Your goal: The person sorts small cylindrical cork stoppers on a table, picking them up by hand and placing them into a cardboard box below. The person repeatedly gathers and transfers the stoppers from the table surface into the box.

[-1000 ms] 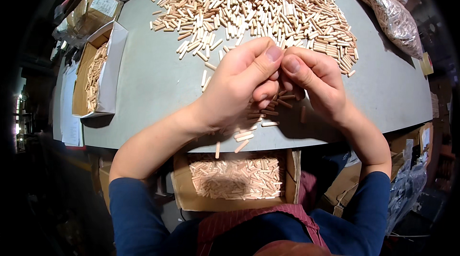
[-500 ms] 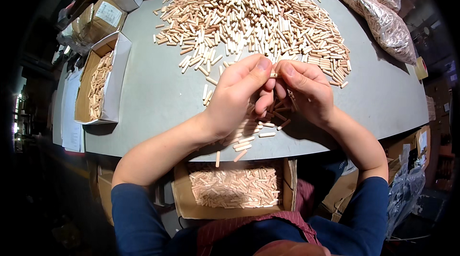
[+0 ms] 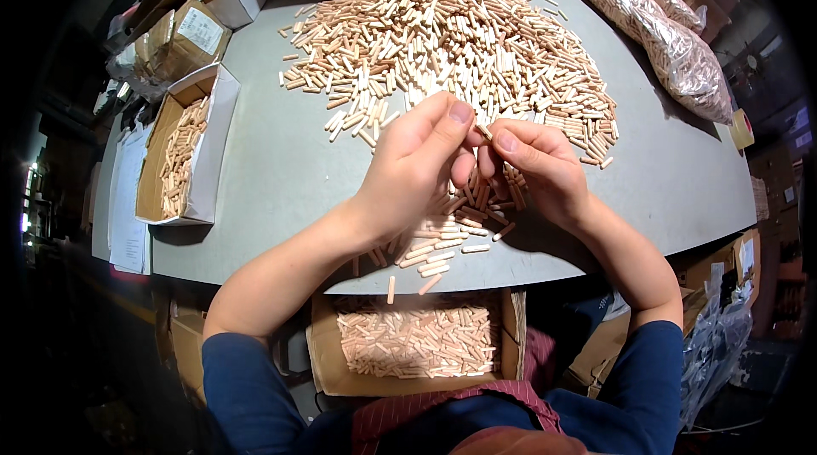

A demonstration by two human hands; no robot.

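A short wooden dowel pin (image 3: 483, 131) is pinched between my two hands, just in front of a big heap of like dowel pins (image 3: 459, 38). My left hand (image 3: 421, 144) is closed, its thumb and fingertips at one end of the pin. My right hand (image 3: 545, 164) grips the other end between thumb and forefinger. Below the hands, more loose dowel pins (image 3: 438, 256) lie scattered toward the table's near edge; the fingers and their shadow partly hide some of them.
On the grey table (image 3: 264, 174), a narrow open carton (image 3: 218, 148) of dowel pins stands at left. Under the near edge is a cardboard box (image 3: 323, 344) holding many pins. A clear bag (image 3: 672, 46) of pins and a tape roll (image 3: 742, 129) lie at right.
The dowel pin between my fingertips has tilted from nearly level to slanting. My right hand has dropped slightly, and the view has shifted a little.
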